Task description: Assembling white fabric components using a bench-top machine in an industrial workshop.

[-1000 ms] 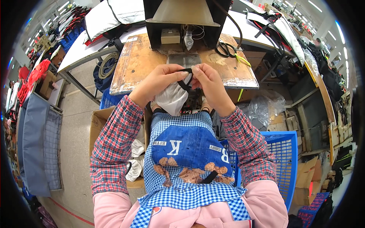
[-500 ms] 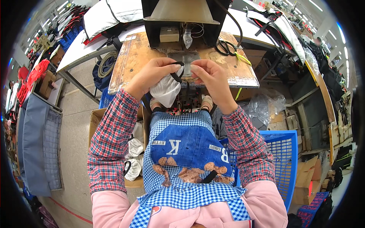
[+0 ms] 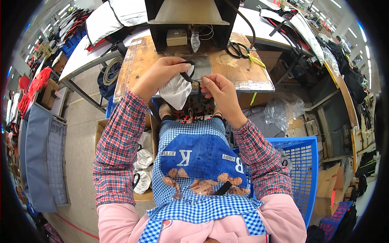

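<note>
**K:** Two hands were up at the near edge of the wooden worktable [image 3: 243, 71], both on one piece of white fabric [image 3: 175, 90].

**R:** Grip?

**K:** Left hand [image 3: 158, 75] was closed over the top of the fabric, fingers curled, pinching it together with a black strap loop [image 3: 187, 73]. Right hand [image 3: 216, 91] sat just beside it, fingertips pressed on the fabric's right edge at the grey metal plate [image 3: 204, 67].

**R:** Where was the fabric itself?

**K:** Top edge lay on the table by the plate; the rest hung off the front edge, down toward the lap.

**R:** Machine?

**K:** Dark machine body [image 3: 190, 20] stood at the back of the table, straight above the hands. Couldn't tell the needle area; too small.

**R:** Anything else on the table?

**K:** Black scissors [image 3: 238, 49] lay to the right of the machine, well apart from the hands.

**R:** Around the seat?

**K:** Blue plastic basket [image 3: 302, 170] stood at the person's right. Cardboard box [image 3: 144, 162] at the left, with white pieces in it. Blue checked apron [image 3: 198, 154] covered the lap, and a black strap piece [image 3: 223, 188] lay on it.
</note>
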{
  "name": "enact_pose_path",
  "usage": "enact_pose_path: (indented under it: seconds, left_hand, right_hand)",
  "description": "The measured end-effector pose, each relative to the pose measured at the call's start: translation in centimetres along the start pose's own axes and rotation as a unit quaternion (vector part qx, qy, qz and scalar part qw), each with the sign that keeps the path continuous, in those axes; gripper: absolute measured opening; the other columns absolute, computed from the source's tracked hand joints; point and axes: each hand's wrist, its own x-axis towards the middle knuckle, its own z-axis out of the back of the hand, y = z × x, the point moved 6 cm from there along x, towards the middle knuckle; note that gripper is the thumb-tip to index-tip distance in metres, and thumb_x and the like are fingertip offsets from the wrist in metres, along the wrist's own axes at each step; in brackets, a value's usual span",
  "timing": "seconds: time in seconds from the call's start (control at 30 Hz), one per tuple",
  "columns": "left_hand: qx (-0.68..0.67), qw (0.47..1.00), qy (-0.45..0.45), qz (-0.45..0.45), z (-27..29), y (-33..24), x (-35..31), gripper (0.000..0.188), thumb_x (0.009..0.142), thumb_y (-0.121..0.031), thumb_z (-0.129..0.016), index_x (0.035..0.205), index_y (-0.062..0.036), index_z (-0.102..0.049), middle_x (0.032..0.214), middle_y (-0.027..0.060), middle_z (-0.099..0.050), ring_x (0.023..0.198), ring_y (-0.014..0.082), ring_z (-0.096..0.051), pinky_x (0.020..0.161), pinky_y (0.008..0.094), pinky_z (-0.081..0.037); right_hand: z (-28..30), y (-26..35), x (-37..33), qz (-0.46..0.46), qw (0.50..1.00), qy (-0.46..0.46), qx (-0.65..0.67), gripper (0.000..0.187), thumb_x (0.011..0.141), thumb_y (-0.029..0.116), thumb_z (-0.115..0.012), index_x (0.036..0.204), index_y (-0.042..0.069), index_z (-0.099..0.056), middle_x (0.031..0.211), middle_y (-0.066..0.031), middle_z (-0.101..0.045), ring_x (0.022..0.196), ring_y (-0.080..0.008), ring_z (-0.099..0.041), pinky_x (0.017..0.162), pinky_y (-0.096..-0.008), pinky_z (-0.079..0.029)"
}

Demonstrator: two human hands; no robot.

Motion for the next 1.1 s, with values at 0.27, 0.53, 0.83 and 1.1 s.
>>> enact_pose_path:
  seconds: [0.27, 0.53, 0.83, 1.1]
  left_hand:
    - [-0.001, 1.000, -0.021, 0.007, 0.2, 0.2, -0.4, 0.039, 0.088, -0.024, -0.065, 0.112, 0.0074, -0.061, 0.090, 0.0050, -0.066, 0.074, 0.0084, -0.061, 0.064, 0.0215, -0.048]
    - [0.060, 0.998, -0.034, -0.014, 0.7, -1.1, 1.3, 0.040, 0.088, -0.023, -0.065, 0.113, 0.0081, -0.060, 0.090, 0.0054, -0.066, 0.075, 0.0091, -0.061, 0.063, 0.0222, -0.049]
    - [0.059, 0.998, -0.030, -0.017, 0.7, -1.4, 2.4, 0.044, 0.088, -0.022, -0.065, 0.117, 0.0102, -0.057, 0.094, 0.0061, -0.066, 0.076, 0.0087, -0.061, 0.065, 0.0220, -0.048]
    - [0.041, 0.998, -0.028, -0.028, 0.3, -1.5, 2.4, 0.044, 0.088, -0.021, -0.064, 0.118, 0.0105, -0.056, 0.095, 0.0066, -0.066, 0.077, 0.0091, -0.062, 0.065, 0.0217, -0.049]
  right_hand:
    - [-0.4, -0.5, -1.1, -0.015, 1.000, 0.017, 0.020, 0.023, 0.096, 0.022, -0.056, 0.105, 0.001, -0.060, 0.088, -0.0019, -0.065, 0.079, -0.0076, -0.061, 0.067, -0.0209, -0.049]
    - [-0.3, -0.7, -1.8, -0.021, 0.999, 0.018, 0.021, 0.022, 0.096, 0.022, -0.055, 0.105, 0.002, -0.061, 0.088, -0.0013, -0.065, 0.078, -0.0069, -0.060, 0.067, -0.0208, -0.049]
    - [0.2, -0.8, -2.1, -0.020, 1.000, 0.015, 0.019, 0.022, 0.097, 0.021, -0.055, 0.106, 0.002, -0.060, 0.089, -0.0012, -0.064, 0.078, -0.0070, -0.060, 0.067, -0.0206, -0.048]
    - [0.1, -1.0, -2.3, -0.027, 0.999, 0.016, 0.026, 0.022, 0.096, 0.022, -0.055, 0.105, 0.002, -0.061, 0.088, -0.0005, -0.064, 0.077, -0.0064, -0.059, 0.066, -0.0202, -0.048]
